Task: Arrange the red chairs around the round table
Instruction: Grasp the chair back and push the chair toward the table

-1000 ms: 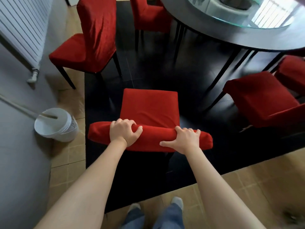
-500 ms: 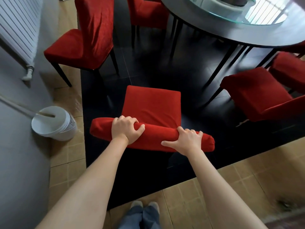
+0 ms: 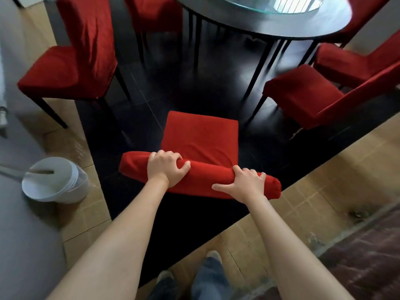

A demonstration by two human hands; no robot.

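A red chair (image 3: 200,137) stands in front of me on the black floor, its seat facing the round dark table (image 3: 270,24). My left hand (image 3: 165,167) and my right hand (image 3: 244,182) both grip the top of its padded backrest. The table has a glass disc on top and thin black legs. Another red chair (image 3: 71,61) stands at the left, turned away from the table. A red chair (image 3: 313,98) sits at the right, with one more (image 3: 357,59) behind it. A further red chair (image 3: 155,11) is tucked at the table's far left.
A white bucket (image 3: 54,182) with a pale handle rests on the tan tiles at the left, beside a grey wall (image 3: 19,234). A dark patterned rug (image 3: 368,256) lies at the lower right. My feet show at the bottom edge.
The chair in my hands has shifted forward and to the right, toward the table. I have stepped along with it, and the view has swung right.
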